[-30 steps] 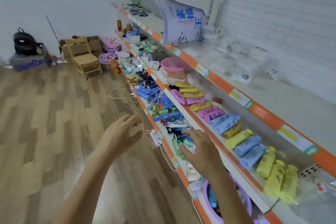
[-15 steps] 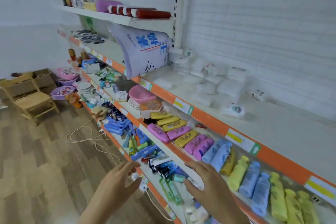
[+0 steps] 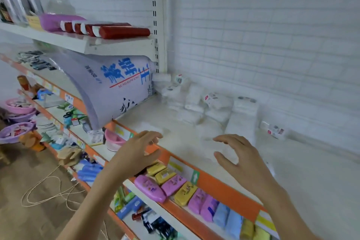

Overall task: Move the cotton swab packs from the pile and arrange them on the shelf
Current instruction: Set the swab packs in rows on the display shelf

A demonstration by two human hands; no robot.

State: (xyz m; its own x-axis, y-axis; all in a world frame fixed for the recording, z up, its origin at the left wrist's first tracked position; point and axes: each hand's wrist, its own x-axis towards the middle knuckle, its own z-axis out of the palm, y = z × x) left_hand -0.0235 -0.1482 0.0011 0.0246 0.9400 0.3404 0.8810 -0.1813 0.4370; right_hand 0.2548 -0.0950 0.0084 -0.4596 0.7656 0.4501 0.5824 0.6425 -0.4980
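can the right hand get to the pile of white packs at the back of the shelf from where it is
Probably yes. The right hand hovers open over the shelf, and only bare shelf surface lies between it and the pile of white packs. The big bag stands off to the left.

Both hands raised, empty, fingers loosely spread: left hand over the orange shelf edge, right hand above the white shelf, near the piled cotton swab packs beside a large printed bag.
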